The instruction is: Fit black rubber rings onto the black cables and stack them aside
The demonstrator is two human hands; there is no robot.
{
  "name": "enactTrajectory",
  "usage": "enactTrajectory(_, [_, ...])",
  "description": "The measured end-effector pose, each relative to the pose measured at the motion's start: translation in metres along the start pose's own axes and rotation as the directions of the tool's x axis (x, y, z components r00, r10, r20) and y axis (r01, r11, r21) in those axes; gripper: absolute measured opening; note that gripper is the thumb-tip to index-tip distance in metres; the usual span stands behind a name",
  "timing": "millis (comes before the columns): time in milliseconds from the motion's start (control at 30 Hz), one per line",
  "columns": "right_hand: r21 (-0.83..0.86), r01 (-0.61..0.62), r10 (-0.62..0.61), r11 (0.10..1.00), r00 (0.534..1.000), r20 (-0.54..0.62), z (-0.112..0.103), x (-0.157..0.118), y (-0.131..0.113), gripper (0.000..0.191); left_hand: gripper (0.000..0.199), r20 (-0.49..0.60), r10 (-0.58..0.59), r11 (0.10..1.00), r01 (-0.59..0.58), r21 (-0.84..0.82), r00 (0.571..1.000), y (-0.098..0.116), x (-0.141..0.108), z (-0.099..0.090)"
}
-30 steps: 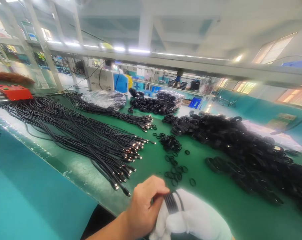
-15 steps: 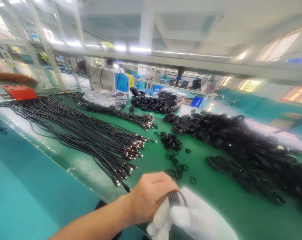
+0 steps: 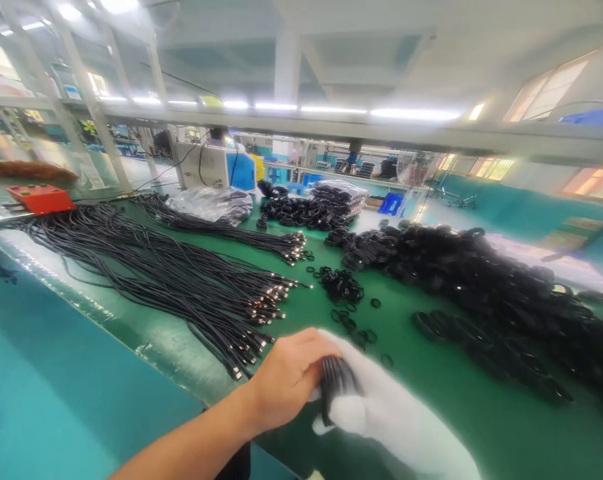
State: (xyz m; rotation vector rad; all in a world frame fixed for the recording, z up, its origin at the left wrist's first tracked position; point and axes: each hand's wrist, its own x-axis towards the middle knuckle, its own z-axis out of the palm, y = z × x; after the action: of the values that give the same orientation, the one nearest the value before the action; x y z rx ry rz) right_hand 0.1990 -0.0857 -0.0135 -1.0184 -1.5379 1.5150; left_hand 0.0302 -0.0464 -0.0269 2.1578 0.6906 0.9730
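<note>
My left hand (image 3: 294, 377) is bare, its fingers closed on one side of a coiled black cable (image 3: 337, 380). From the right, my right hand (image 3: 376, 407), in a white glove, grips the same coil, thumb in front; it is blurred. Both hands are together above the table's near edge. Small black rings (image 3: 341, 285) lie in a little heap beyond the hands, with several loose ones nearer. To the left, long straight black cables (image 3: 181, 273) lie with their metal plugs pointing toward the middle.
A large pile of coiled black cables (image 3: 471, 287) covers the right side. At the back are more coils (image 3: 301, 210), a clear plastic bag (image 3: 211, 203) and a white and blue machine (image 3: 216, 163). A red box (image 3: 41, 199) sits at the far left, under an overhead shelf.
Both hands have moved slightly up and left with the coil, which has turned and shows more of its strands. The gloved fingers have shifted around it. The cable end near my left wrist is no longer visible.
</note>
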Motion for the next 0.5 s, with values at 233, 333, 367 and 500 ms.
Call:
enactTrajectory(233, [0.339, -0.093, 0.065, 0.936, 0.994, 0.093, 0.006, 0.014, 0.016, 0.038, 0.024, -0.013, -0.224, 0.974, 0.224, 0.018, 0.974, 0.01, 0.007, -0.007])
enactTrajectory(333, [0.484, -0.127, 0.034, 0.866, 0.98, 0.196, 0.002, 0.015, 0.023, 0.034, 0.022, 0.029, -0.355, 0.933, 0.356, -0.042, 0.934, 0.012, 0.01, -0.011])
enactTrajectory(367, [0.508, -0.132, 0.03, 0.851, 0.979, 0.203, 0.001, 0.015, 0.025, 0.033, 0.021, 0.038, -0.384, 0.921, 0.386, -0.052, 0.923, 0.012, 0.011, -0.012])
enactTrajectory(500, [0.52, -0.13, 0.051, 0.844, 0.985, 0.163, 0.001, 0.017, 0.032, 0.031, 0.013, 0.009, -0.436, 0.898, 0.436, -0.054, 0.9, 0.008, 0.012, -0.009])
